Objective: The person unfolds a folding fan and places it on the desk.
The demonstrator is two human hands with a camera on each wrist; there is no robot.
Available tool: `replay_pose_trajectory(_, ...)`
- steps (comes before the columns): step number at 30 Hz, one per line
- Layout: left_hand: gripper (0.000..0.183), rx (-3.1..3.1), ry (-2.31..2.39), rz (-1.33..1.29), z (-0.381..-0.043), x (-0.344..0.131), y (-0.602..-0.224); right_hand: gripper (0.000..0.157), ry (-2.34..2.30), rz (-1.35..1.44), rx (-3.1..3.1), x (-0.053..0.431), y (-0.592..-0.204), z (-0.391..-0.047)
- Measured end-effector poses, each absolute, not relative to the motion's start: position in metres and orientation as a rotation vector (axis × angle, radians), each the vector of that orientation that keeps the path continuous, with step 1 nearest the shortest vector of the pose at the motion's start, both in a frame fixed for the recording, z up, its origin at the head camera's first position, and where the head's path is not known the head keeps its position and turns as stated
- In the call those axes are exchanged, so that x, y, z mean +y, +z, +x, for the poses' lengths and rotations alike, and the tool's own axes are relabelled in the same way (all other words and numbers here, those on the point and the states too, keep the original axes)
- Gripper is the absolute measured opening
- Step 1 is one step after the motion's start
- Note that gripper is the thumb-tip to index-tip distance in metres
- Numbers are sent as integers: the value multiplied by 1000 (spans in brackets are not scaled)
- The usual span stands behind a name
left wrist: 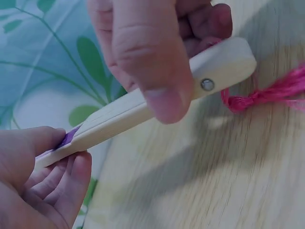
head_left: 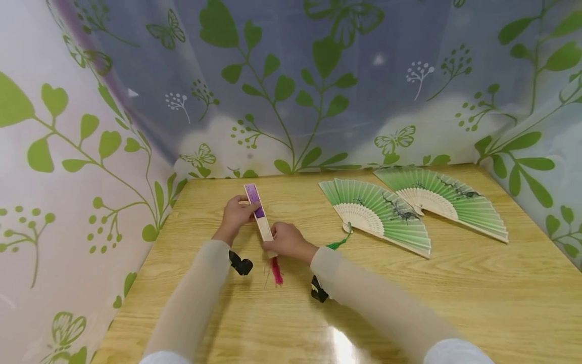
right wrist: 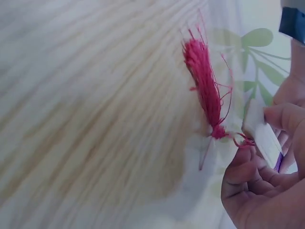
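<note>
A folded purple hand fan with pale wooden ribs is held up by both hands over the left part of the table. My left hand pinches its purple upper end between thumb and fingers. Lower down, near the metal rivet, my right hand grips the fan's wooden end, thumb on one side in the left wrist view. From that end hangs a pink tassel, tied on by a thin looped cord.
Two spread green fans lie to the right: a nearer fan with a green tassel, and a farther fan partly behind it. The wooden table meets a leaf-patterned curtain at the back and sides.
</note>
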State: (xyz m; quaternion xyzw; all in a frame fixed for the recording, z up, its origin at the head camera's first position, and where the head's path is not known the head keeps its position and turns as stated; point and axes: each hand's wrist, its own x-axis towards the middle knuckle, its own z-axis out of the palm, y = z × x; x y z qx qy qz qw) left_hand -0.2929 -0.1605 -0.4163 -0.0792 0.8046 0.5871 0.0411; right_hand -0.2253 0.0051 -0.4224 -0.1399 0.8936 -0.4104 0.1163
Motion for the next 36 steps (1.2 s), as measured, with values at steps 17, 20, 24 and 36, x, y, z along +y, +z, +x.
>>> replay_pose_trajectory(17,53,1901,1943,107,-250,-133,-393,16,-1567,-443,1894,67,-414,-205)
replay_pose_trajectory(20,48,1884,1901,178,-242,-128,-393,15,-1598,-444,1829,75,-413,-200)
replay_pose_trajectory(24,41,1878,1868,256,-233,-121,-392,14,-1612,-446,1780,85,-409,-191)
replay_pose_trajectory(36,33,1820,1840,352,-217,-109,-392,16,-1696,-489,1745,112,-406,-175)
